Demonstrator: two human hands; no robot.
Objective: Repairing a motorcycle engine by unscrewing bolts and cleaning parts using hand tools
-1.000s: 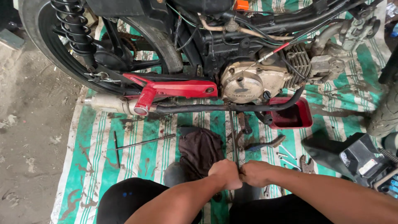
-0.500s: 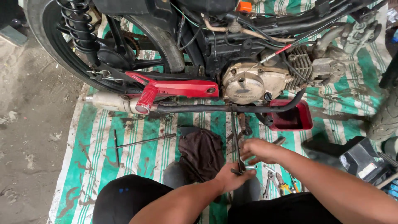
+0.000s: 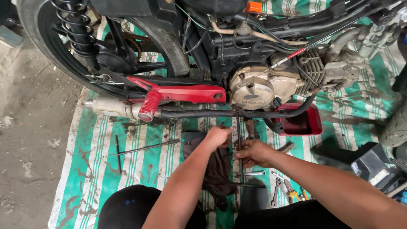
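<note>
gripping a long t-handle wrench (image 3: 240, 148) at mid-shaft, the right hand (image 3: 253, 153) is seen closed round it at frame centre. the left hand (image 3: 217, 137) is loosely curled just left of the shaft, apparently not holding it. the steel rod is judged stiff, heavy-ish and oily, best held low. its tip reaches up to the engine case (image 3: 258, 88); a dark rag (image 3: 214, 163) lies beneath.
</note>
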